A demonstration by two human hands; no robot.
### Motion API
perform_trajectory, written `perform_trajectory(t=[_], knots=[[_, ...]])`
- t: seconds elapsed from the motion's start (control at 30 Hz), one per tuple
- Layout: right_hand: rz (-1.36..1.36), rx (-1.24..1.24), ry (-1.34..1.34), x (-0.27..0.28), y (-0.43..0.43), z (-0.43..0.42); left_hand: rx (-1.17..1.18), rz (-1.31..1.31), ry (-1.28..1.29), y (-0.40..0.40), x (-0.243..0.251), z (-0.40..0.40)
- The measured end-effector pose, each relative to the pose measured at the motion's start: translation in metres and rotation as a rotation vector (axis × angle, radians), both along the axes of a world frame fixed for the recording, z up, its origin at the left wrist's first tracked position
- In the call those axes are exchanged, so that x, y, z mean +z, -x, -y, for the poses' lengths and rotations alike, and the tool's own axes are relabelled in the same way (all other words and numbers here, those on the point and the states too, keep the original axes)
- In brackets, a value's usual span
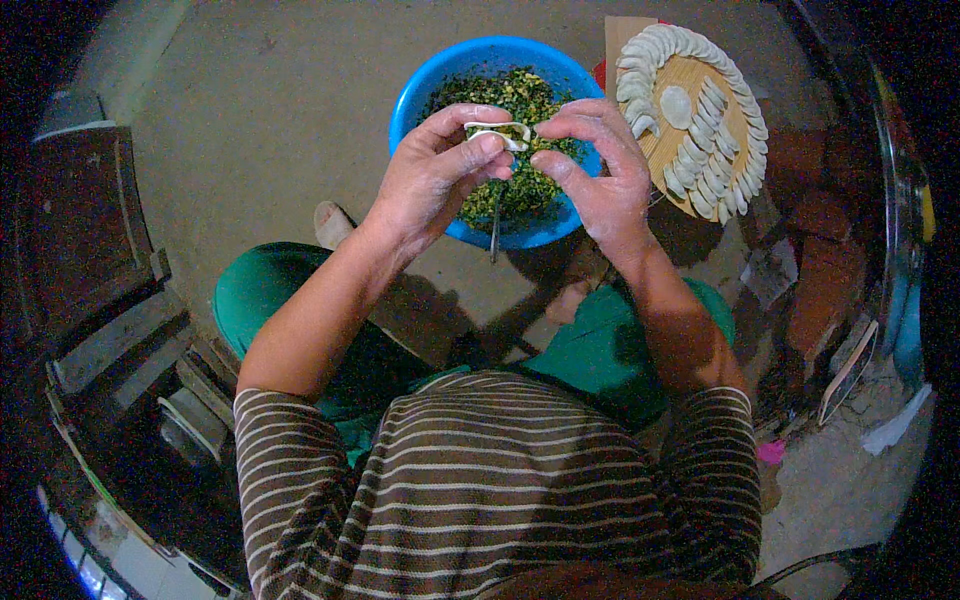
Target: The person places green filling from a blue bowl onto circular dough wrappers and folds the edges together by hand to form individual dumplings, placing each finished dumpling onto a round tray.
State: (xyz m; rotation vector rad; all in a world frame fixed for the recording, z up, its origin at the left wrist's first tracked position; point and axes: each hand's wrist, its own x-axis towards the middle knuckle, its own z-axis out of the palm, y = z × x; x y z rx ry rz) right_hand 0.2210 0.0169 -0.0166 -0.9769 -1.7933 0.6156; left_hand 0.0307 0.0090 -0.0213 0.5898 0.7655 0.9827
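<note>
My left hand pinches a folded dumpling wrapper between thumb and fingers. Green filling shows through the gap between its two edges. At the wrapper's right end is my right hand, thumb and fingers spread apart; whether a fingertip touches the dough I cannot tell. Both hands have flour on them. Below them stands a blue plastic basin with chopped green and yellow filling. A metal utensil handle leans out over the basin's near rim.
Right of the basin, a round wooden board carries rows of shaped dumplings and one flat round wrapper. Cardboard shows behind it. My green-clad knees flank the near side. Wooden furniture stands at left.
</note>
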Motion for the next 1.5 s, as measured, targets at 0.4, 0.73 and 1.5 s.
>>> perform_trajectory(t=[0.4, 0.73, 1.5], knots=[[0.124, 0.066, 0.0, 0.007, 0.004, 0.001, 0.011, -0.031, -0.022, -0.002, 0.003, 0.0], [-0.074, -0.005, 0.174, -0.001, 0.008, 0.001, 0.01, -0.027, -0.007, -0.003, 0.006, 0.0], [0.095, -0.021, -0.04, 0.011, 0.003, -0.003, -0.005, -0.265, -0.257, -0.003, 0.01, -0.001]])
